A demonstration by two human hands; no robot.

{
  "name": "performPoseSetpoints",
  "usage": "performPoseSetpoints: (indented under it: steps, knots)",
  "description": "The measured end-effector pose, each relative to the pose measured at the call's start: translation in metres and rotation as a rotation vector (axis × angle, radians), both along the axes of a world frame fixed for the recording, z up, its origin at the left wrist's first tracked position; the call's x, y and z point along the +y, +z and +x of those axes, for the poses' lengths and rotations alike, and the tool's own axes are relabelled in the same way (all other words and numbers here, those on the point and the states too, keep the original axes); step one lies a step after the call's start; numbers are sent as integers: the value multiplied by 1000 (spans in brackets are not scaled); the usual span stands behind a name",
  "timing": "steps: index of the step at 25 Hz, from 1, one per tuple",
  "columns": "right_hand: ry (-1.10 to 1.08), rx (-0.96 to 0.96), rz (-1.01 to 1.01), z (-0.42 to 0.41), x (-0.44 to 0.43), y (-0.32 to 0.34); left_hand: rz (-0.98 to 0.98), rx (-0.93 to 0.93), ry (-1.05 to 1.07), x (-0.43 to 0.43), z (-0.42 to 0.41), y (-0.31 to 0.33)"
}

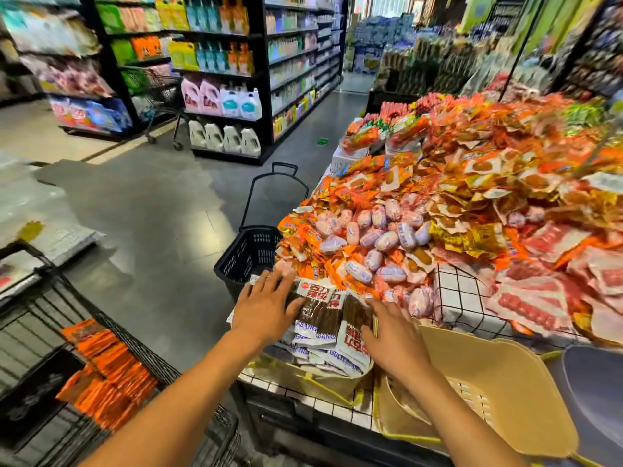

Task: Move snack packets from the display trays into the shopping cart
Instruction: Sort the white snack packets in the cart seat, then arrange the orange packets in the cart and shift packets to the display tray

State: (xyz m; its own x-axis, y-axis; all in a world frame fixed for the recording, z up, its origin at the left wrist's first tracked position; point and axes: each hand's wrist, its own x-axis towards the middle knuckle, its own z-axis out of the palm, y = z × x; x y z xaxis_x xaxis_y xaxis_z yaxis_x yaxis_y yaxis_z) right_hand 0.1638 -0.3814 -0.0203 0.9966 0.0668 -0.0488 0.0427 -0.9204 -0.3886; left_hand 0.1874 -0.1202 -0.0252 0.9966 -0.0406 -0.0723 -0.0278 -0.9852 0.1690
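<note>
Brown-and-white snack packets [323, 315] sit stacked in a display tray [337, 382], between both hands. Left hand [266, 308] has its fingers spread and straight, pressing the stack's left side. Right hand [394, 335] lies on the stack's right edge; cannot tell if it grips. Shopping cart [141, 352] is down-left of the left hand, with orange packets [104, 375] inside. Black basket [249, 254] sits beyond the left hand, beige basket [499, 382] just right of the right hand.

White-and-brown snack packets [322, 315] lie heaped in the display tray [303, 380]; orange packets [108, 375] lie in the shopping cart [141, 352].
</note>
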Motion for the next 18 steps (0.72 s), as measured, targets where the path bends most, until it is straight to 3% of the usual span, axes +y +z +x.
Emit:
performPoseSetpoints:
  steps: [5,12,18]
  knots:
    - [72,-17,-35,-5,-10,-5,-38,104,-7,-5,-2,-9]
    - [87,-96,126,1,-2,8,-81,-79,-22,-4,-7,-4]
    - [237,-239,221,3,46,26,-95,-199,-3,29,-35,0]
